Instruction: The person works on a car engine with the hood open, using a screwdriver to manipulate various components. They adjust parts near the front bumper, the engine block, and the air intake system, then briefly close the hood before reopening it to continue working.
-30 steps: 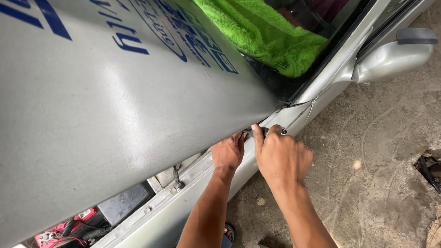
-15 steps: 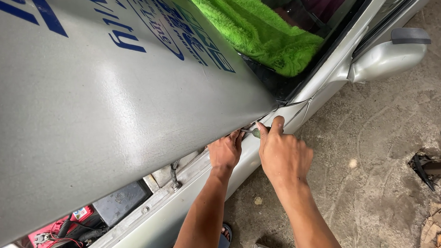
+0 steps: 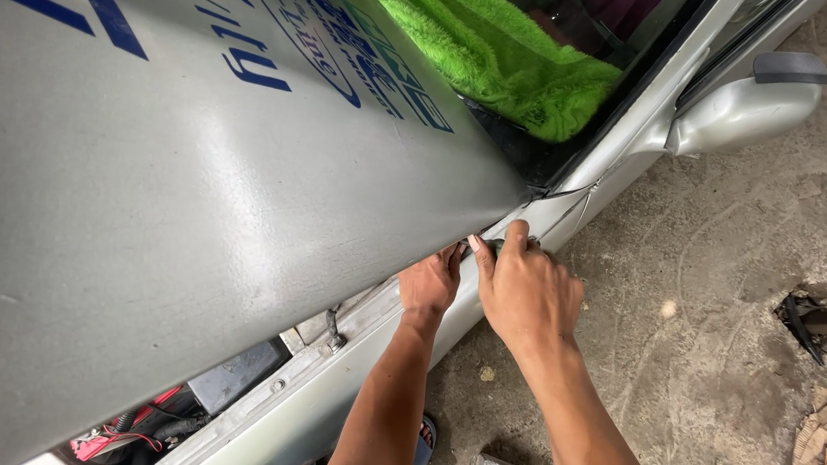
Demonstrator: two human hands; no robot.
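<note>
My right hand [image 3: 527, 289] pinches a small dark tool [image 3: 493, 246] under the raised hood [image 3: 203, 158]. My left hand [image 3: 430, 284] curls beside it; whether it grips anything is hidden.

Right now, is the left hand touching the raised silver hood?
Cannot tell. In the head view the left hand reaches under the hood edge, its fingertips hidden there, so no contact or gap shows plainly.
</note>
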